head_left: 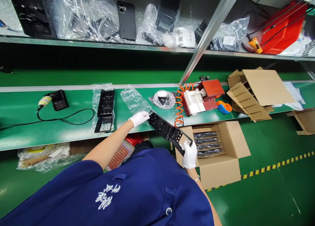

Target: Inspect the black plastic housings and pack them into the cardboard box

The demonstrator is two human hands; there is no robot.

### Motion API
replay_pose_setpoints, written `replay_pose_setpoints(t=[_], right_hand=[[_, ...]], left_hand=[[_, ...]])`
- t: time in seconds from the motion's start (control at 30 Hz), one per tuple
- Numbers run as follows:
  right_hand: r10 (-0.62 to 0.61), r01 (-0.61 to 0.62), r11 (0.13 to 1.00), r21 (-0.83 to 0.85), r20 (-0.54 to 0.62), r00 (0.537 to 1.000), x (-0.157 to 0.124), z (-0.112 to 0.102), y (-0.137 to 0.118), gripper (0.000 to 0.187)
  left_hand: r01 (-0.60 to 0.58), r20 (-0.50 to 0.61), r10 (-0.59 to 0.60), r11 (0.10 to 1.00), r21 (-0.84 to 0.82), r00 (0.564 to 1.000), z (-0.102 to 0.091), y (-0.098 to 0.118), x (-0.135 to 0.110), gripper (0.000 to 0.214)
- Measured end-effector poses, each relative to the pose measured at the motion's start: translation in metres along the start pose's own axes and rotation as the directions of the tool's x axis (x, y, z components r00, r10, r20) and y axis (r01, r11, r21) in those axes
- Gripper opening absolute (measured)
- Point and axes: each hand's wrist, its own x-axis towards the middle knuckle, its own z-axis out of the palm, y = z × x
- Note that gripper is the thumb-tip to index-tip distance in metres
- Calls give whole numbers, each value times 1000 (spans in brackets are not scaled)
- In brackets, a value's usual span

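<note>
Navy short-sleeved shirt [147,183], white-gloved hands [140,118]

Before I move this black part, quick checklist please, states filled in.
1. Right grip secure: gloved, closed around the near end of the black part. OK.
2. Left grip secure: gloved, at the far end; whether it pinches the part, the clear bag or both: cannot tell.
3. Bag free of the part: its end meets the part's far end in view; overlap or contact: cannot tell.
4. Orange coiled hose clear: appears close to the part; actual gap: cannot tell.
5. Carton open: flaps spread, dark pieces visible inside. OK.
6. Second black part out of the way: on the bench, apart from both hands. OK.
</note>
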Motion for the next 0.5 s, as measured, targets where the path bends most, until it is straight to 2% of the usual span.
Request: replay_pose_setpoints(t=[0.2,0.37,0.5], right_hand=[[-65,68,994,-83,45,997,3,-2,7,30],[1,1,998,56,-26,1000,7,6,11,33],[-90,91,991,-94,11,996,7,13,15,28]], left_hand=[[-99,-13,99,995,-10,995,25,31,-9,24],[-233,57,237,971,-58,970,52,69,-32,26],[-315,4,317,944,-103,949,71,104,-46,27]])
